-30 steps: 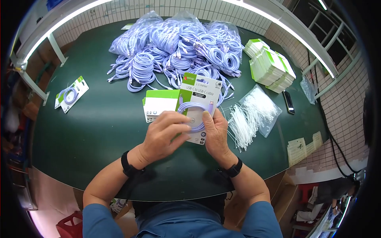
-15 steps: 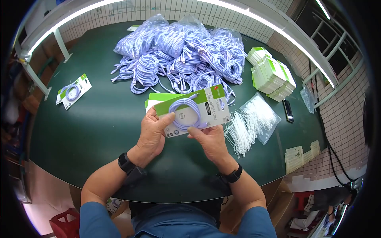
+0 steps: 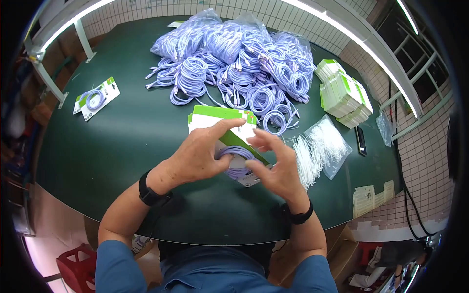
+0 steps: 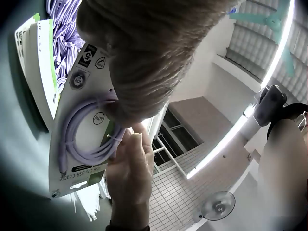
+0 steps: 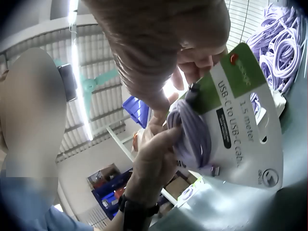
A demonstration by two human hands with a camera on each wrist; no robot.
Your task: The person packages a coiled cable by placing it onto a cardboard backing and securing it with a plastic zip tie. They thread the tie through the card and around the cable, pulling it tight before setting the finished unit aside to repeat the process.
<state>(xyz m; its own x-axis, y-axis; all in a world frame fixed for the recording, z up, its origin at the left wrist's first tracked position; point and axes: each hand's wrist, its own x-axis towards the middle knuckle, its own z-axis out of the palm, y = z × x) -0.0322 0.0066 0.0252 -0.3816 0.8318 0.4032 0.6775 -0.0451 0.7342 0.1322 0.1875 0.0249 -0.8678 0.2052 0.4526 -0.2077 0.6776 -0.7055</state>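
A green-and-white USB-C cable card [image 5: 240,139] with a coiled lilac cable [image 3: 236,150] on its front is held tilted over the table. My left hand [image 3: 190,154] holds it, thumb pressed on the coil and index finger stretched out above. In the right wrist view, the left thumb lies across the coil beside a printed label. My right hand [image 3: 283,168] is at the card's right side, thumb and fingers spread apart, fingertips close to the coil. A thin tie [image 4: 115,138] shows on the coil by the right fingertips. Behind the hands lies a small stack of cards [image 3: 205,113].
A large heap of lilac cables [image 3: 234,58], partly bagged, fills the back. At right are stacked cards [image 3: 344,95], a bag of white cable ties [image 3: 328,146] and a phone [image 3: 360,140]. Packaged cables [image 3: 95,101] lie at far left. A light frame [image 3: 80,39] spans the table.
First my left hand was off the card and my right held it upright; then both held it sideways. Now it has turned again, and my right hand has let go, its fingers spread.
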